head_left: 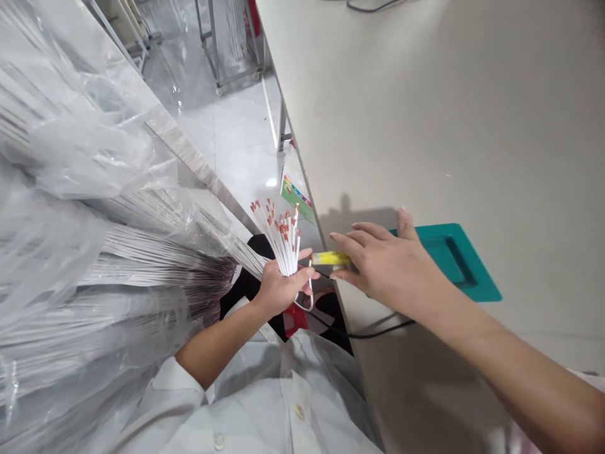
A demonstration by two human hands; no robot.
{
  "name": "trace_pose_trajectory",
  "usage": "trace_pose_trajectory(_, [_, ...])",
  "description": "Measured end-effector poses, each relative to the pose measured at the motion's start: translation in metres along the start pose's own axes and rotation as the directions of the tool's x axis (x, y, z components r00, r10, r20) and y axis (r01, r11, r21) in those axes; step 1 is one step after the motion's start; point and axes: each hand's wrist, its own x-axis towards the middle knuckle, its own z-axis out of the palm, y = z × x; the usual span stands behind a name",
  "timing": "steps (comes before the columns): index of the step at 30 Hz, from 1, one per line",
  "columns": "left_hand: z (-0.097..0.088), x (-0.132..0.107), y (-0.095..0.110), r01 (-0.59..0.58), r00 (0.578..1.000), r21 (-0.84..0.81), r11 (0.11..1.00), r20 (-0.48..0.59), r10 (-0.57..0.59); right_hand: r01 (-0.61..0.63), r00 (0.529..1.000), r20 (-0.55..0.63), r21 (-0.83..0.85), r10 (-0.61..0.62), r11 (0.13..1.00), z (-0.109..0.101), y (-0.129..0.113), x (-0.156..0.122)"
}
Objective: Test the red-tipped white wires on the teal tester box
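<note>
My left hand (278,290) is closed round a bundle of thin white wires (284,252) whose stripped copper ends point up and away from me. One white wire (309,304) bends away from the bundle in a loop beside the thumb. My right hand (392,268), over the table edge, has its thumb and forefinger on a yellow stick-like tool (328,258), its other fingers spread out. The tool's left end lies close to the looped wire's end; whether they touch is unclear. Its other end is hidden by the hand.
A teal tray (489,287) with a recess lies on the pale table (449,126), partly behind my right hand. A black cable (373,335) crosses the table edge. Plastic-wrapped wire bundles (142,255) fill the left side. A wheeled metal rack (212,44) stands beyond.
</note>
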Motion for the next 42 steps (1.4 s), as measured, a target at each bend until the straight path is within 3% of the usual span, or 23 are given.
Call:
trace_pose_trajectory(11, [-0.007,-0.007,-0.005,0.022,0.999,-0.063,0.998,-0.033,-0.024,-0.015,1.0,-0.009,-0.024,0.015,1.0,-0.003,-0.008,-0.001])
trace_pose_trajectory(16, [-0.019,-0.017,-0.006,-0.034,0.998,-0.051,0.998,-0.061,0.031,0.019,0.973,-0.233,0.035,-0.01,0.999,-0.01,-0.019,-0.004])
trace_pose_trajectory(19, [-0.026,-0.022,-0.006,-0.051,0.994,-0.042,0.998,-0.094,0.047,0.046,0.922,-0.386,0.139,0.012,0.989,-0.011,-0.042,-0.011])
trace_pose_trajectory(21, [-0.03,-0.026,-0.006,-0.072,0.992,-0.038,0.997,-0.102,0.068,0.039,0.908,-0.412,0.272,0.079,0.962,-0.005,-0.059,-0.015])
trace_pose_trajectory(25, [-0.035,-0.03,-0.007,-0.131,0.988,-0.02,0.991,-0.078,0.13,-0.036,0.913,-0.308,0.592,0.268,0.805,0.013,-0.082,-0.016])
trace_pose_trajectory(29, [-0.039,-0.032,-0.008,-0.163,0.986,-0.023,0.986,-0.028,0.162,-0.111,0.898,-0.131,0.855,0.419,0.506,0.026,-0.089,-0.012])
trace_pose_trajectory(32, [-0.039,-0.033,-0.009,-0.171,0.985,-0.045,0.984,0.002,0.171,-0.142,0.882,0.007,0.957,0.472,0.252,0.031,-0.09,-0.009])
trace_pose_trajectory(35, [-0.039,-0.033,-0.008,-0.172,0.984,-0.057,0.983,0.042,0.174,-0.138,0.865,0.061,0.983,0.499,0.119,0.034,-0.092,-0.007])
trace_pose_trajectory(37, [-0.039,-0.033,-0.008,-0.164,0.984,-0.059,0.985,0.06,0.167,-0.118,0.864,0.048,0.987,0.501,0.109,0.035,-0.093,-0.006])
trace_pose_trajectory(39, [-0.039,-0.033,-0.009,-0.159,0.985,-0.052,0.986,0.057,0.162,-0.084,0.863,-0.007,0.984,0.504,0.157,0.036,-0.094,-0.006])
trace_pose_trajectory(42, [-0.038,-0.032,-0.01,-0.165,0.985,-0.044,0.985,0.041,0.167,-0.024,0.834,-0.197,0.92,0.516,0.391,0.036,-0.092,-0.007])
